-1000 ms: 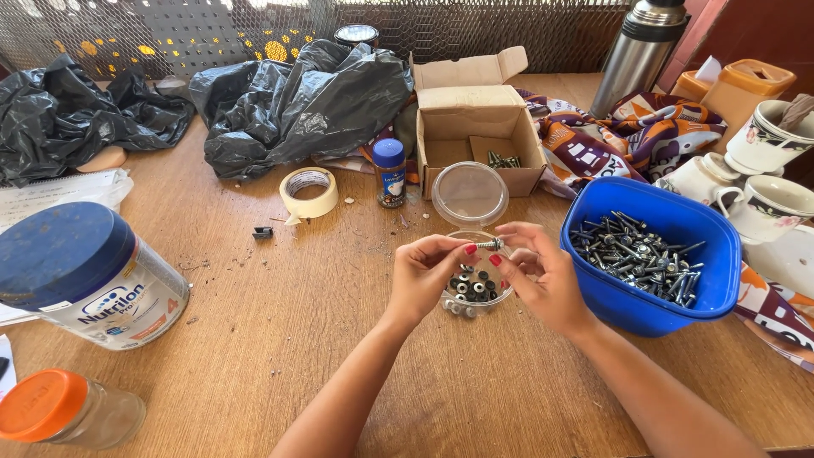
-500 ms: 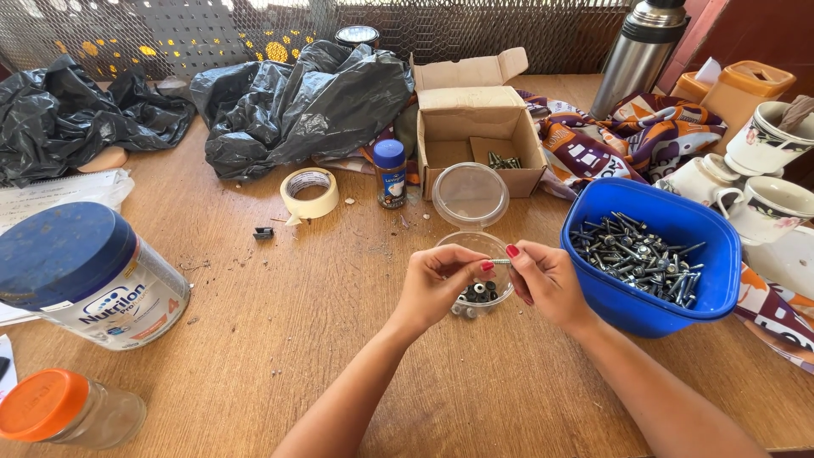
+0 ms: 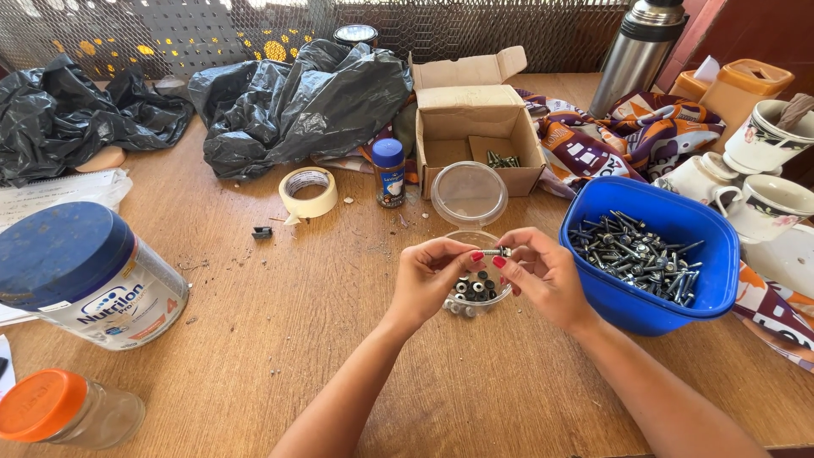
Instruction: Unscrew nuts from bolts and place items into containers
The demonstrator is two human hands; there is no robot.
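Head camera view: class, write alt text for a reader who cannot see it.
Two hands, left hand and right hand, pinch a small screw above a clear round tub of washers on a wooden table. A blue bowl of screws sits to the right.

A home work table: blue tub of screws beside teacups and a thermos

Left hand: raised mid-frame, wrist bent, fingers curled, thumb and forefinger pinched together at the tips. Right hand: held opposite, fingers curled inward, fingertips met with those of the left. Both forearms: bare, extended from the lower edge, converged toward the centre.
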